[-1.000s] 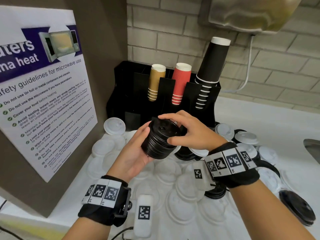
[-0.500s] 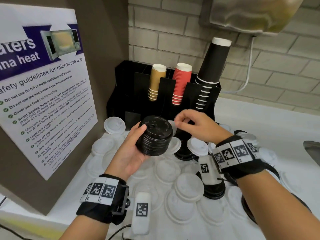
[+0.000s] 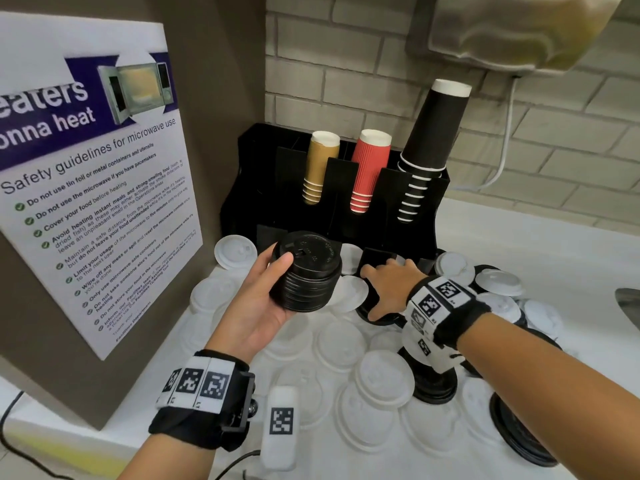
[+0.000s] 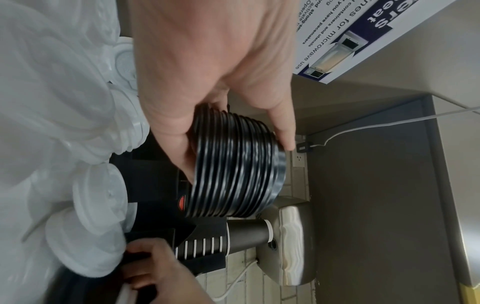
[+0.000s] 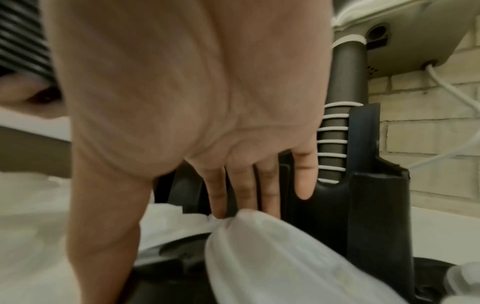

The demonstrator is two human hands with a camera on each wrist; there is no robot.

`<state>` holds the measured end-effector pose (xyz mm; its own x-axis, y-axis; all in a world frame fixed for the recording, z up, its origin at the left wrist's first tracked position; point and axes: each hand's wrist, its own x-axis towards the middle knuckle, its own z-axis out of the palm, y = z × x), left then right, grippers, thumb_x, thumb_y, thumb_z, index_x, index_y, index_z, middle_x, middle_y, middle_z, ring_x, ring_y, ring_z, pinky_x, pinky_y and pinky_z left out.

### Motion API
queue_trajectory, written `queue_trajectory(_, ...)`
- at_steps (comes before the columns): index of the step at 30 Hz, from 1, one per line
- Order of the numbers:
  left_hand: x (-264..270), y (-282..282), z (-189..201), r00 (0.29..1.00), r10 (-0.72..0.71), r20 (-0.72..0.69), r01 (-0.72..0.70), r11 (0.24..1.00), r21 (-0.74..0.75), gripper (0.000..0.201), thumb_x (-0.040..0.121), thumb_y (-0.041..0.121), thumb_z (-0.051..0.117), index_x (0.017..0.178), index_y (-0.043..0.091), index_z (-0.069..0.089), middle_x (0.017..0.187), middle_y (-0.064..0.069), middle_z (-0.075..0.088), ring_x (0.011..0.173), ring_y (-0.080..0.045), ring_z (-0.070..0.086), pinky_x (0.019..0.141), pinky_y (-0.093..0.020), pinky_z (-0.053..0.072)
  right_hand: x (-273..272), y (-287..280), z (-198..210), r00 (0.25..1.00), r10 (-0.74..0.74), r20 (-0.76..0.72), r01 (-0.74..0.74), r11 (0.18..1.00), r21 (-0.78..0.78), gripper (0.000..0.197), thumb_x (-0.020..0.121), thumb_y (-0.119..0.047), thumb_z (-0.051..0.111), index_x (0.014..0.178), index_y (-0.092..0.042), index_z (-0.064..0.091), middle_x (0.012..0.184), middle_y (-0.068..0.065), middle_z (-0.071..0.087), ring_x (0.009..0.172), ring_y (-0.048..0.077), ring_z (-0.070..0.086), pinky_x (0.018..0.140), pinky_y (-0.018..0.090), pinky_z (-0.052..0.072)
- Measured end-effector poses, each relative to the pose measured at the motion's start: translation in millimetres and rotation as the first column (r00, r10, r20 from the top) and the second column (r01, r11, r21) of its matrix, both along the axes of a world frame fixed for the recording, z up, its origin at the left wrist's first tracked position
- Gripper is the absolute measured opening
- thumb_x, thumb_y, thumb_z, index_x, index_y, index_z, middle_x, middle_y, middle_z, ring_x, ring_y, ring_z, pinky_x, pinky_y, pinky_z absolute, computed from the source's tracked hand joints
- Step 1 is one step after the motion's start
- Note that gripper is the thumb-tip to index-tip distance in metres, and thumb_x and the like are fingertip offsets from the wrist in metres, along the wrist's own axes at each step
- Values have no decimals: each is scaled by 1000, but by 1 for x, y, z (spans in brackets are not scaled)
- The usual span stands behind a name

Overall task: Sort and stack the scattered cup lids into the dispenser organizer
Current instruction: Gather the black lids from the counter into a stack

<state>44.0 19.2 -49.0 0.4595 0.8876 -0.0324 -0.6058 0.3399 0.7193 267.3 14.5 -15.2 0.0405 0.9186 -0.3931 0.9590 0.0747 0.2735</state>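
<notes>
My left hand (image 3: 275,287) grips a tall stack of black lids (image 3: 306,271), thumb on the top rim, and holds it above the counter in front of the black organizer (image 3: 263,174). The left wrist view shows the stack of black lids (image 4: 236,166) lying sideways in my left hand (image 4: 233,152). My right hand (image 3: 372,292) is spread low over black lids right in front of the organizer. In the right wrist view the right hand (image 5: 176,205) has straight fingers (image 5: 244,195) pointing down behind a white lid (image 5: 272,253). It holds nothing that I can see.
Many white lids (image 3: 346,341) cover the counter, with black lid stacks (image 3: 433,382) among them and at the right (image 3: 519,431). The organizer holds gold (image 3: 318,168), red (image 3: 369,171) and black cups (image 3: 429,147). A poster panel (image 3: 97,188) walls the left side. A sink edge (image 3: 628,303) lies right.
My right hand has let go of the top of the black stack and dropped to the lids in front of the organizer. The left hand now holds the stack alone.
</notes>
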Motion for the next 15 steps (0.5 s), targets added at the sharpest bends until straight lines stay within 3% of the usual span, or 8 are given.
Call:
queue_trajectory(5, -1, -1, 1, 1000, 21, -12, -21, 1000, 2, 61, 78, 17, 68, 137, 16, 51, 133, -10, 62, 116, -27, 64, 79, -41, 58, 12, 1, 22, 970, -59, -236, 66, 998, 19, 75, 81, -44, 68, 141, -30, 25, 126, 4, 48, 114, 28, 51, 103, 46, 30)
queue_trajectory(9, 3, 0, 2, 1000, 16, 3, -17, 1000, 18, 61, 74, 10, 67, 132, 20, 54, 125, -4, 65, 116, -27, 64, 75, -37, 59, 19, 0, 23, 881, -102, -462, 136, 990, 41, 78, 79, -39, 72, 138, -35, 21, 123, 5, 43, 107, 26, 53, 102, 47, 41)
queue_trajectory(13, 7, 2, 3, 1000, -5, 22, 4, 999, 43, 57, 71, 3, 67, 121, 29, 61, 117, -1, 70, 107, -24, 69, 71, -35, 59, 27, -2, 26, 684, -45, -728, 222, 963, 150, 74, 79, -24, 75, 136, -30, 29, 122, 9, 42, 109, 25, 53, 92, 38, 52)
queue_trajectory(15, 8, 2, 4, 999, -28, 22, 27, 998, 65, 67, 70, -3, 72, 128, 27, 58, 118, -2, 70, 107, -24, 68, 72, -34, 59, 27, -9, 30, 517, 51, -854, 299, 925, 236, 64, 80, -20, 75, 130, -31, 36, 117, 7, 49, 101, 17, 58, 80, 21, 52)
